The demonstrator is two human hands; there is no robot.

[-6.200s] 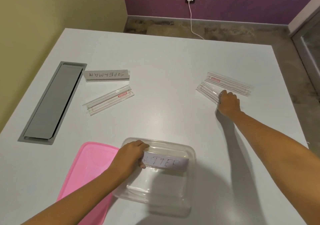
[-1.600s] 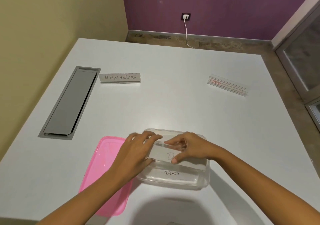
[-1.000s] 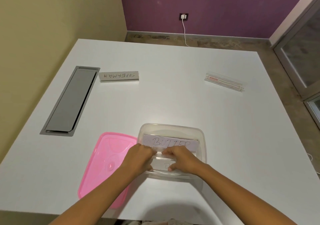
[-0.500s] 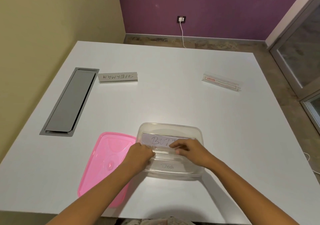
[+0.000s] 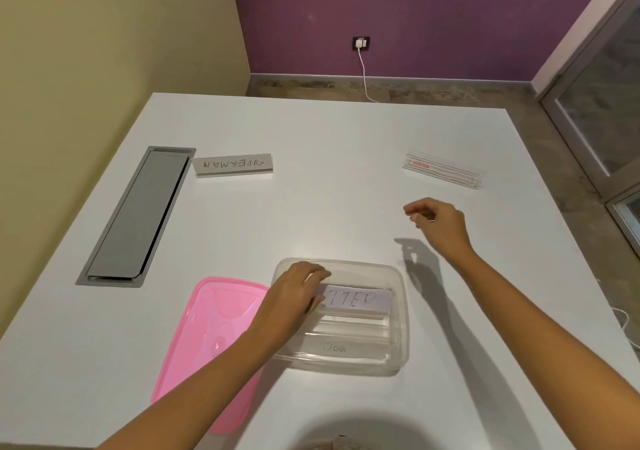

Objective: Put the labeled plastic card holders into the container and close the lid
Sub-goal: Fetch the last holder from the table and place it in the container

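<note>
A clear plastic container (image 5: 401, 314) sits near the table's front edge with several card holders inside. One holder with a handwritten card (image 5: 360, 300) stands at its far side, and another marked DOG (image 5: 337, 347) lies at the near side. My left hand (image 5: 294, 297) rests on the left end of the standing holder. My right hand (image 5: 438, 222) hovers above the table to the right, fingers loosely curled and holding nothing. A holder labeled SUPERMAN (image 5: 232, 165) stands at the far left. A clear holder (image 5: 443, 169) lies at the far right. The pink lid (image 5: 211, 338) lies left of the container.
A grey cable hatch (image 5: 135, 217) is set into the white table (image 5: 329, 179) at the left. A yellow wall runs along the left, a purple wall with a socket and white cable (image 5: 363, 68) lies beyond. A glass door (image 5: 609, 103) is at the right.
My right hand has left the container and risen up and to the right over the table. My left hand stays on the standing holder's left end.
</note>
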